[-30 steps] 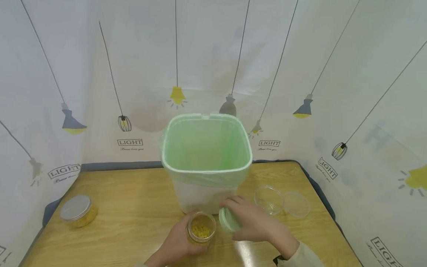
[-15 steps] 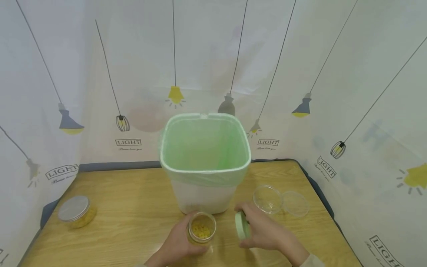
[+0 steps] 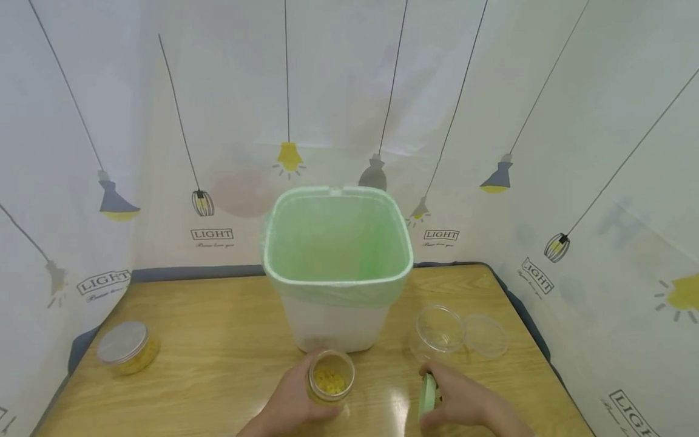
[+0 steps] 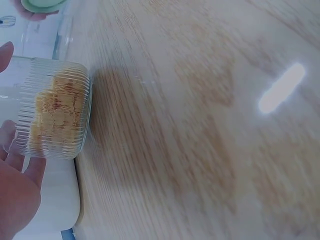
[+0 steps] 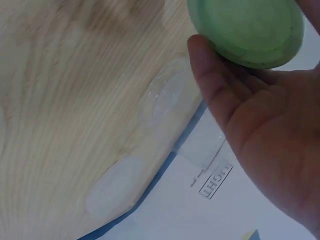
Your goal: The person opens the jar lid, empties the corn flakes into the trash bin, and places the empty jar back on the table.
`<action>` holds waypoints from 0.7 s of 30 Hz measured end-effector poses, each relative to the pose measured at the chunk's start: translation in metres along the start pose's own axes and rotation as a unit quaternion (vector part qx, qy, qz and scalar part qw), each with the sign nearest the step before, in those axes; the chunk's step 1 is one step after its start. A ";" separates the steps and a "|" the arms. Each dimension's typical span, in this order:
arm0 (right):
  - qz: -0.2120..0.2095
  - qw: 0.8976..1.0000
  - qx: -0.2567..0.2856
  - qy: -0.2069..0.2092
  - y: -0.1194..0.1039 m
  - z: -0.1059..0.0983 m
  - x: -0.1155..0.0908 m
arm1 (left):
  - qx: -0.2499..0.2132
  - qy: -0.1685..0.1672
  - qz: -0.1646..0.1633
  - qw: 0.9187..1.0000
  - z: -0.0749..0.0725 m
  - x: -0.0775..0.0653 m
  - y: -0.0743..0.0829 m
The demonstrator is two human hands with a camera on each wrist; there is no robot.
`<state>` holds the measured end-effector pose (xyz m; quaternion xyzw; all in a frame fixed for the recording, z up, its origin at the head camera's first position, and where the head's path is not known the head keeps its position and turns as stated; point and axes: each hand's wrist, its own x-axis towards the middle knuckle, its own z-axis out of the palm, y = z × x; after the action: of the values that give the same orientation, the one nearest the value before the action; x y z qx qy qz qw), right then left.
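Observation:
My left hand grips a ribbed glass jar from its left side, upright and uncapped just in front of the bin. Small yellow pieces fill its lower part; their kind is unclear. In the left wrist view, fingers and thumb are around the jar's wall. To the right, my right hand holds a round pale green lid on edge between thumb and fingers. The right wrist view shows one round face of that lid turned toward the camera.
A white bin with a pale green liner stands behind the jar. A clear round tub and a clear disc-shaped lid lie right. At far left sits a silver-lidded jar with yellow contents. Printed sheets enclose the table.
My right hand has carried the green lid away from the jar, rightward and closer to me, turning it on edge. The left hand and jar have stayed in place.

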<state>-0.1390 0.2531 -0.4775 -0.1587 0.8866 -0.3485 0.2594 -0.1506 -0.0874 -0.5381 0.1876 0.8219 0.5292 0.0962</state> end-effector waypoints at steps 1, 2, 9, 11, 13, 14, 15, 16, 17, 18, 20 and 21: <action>0.010 1.000 0.002 -0.001 0.004 -0.001 -0.002 | 0.000 0.000 0.000 1.000 0.000 0.000 0.000; 0.016 1.000 0.003 -0.002 0.008 -0.003 -0.004 | -0.003 -0.001 -0.001 1.000 0.000 0.000 0.000; 0.046 0.999 0.011 -0.007 0.038 -0.017 -0.019 | 0.010 0.000 -0.002 1.000 -0.001 -0.001 -0.002; 0.062 0.998 0.012 -0.003 0.047 -0.022 -0.023 | 0.009 0.000 -0.005 1.000 -0.001 -0.001 -0.002; 0.084 0.996 0.009 0.009 0.056 -0.028 -0.027 | 0.012 0.002 -0.005 1.000 -0.001 -0.002 -0.002; 0.094 0.995 0.005 0.017 0.061 -0.031 -0.028 | 0.011 0.003 -0.006 1.000 -0.001 -0.002 -0.001; 0.104 0.994 -0.003 0.028 0.065 -0.034 -0.029 | 0.011 0.004 -0.007 1.000 -0.001 -0.002 -0.002; 0.113 0.993 -0.011 0.043 0.069 -0.037 -0.029 | 0.010 0.006 -0.008 1.000 -0.001 -0.003 -0.002; 0.118 0.991 -0.021 0.057 0.073 -0.039 -0.030 | 0.010 0.008 -0.008 1.000 -0.001 -0.003 -0.002; 0.122 0.990 -0.031 0.070 0.077 -0.041 -0.030 | 0.009 0.008 -0.009 1.000 -0.001 -0.003 -0.002; 0.129 0.986 -0.048 0.096 0.085 -0.042 -0.029 | 0.003 0.008 -0.013 1.000 -0.001 -0.004 -0.003; 0.131 0.984 -0.054 0.108 0.088 -0.043 -0.029 | 0.001 0.008 -0.015 1.000 -0.001 -0.004 -0.003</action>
<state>-0.1487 0.3513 -0.5020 -0.0163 0.9398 -0.2786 0.1971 -0.1481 -0.0913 -0.5405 0.1711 0.8261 0.5280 0.0974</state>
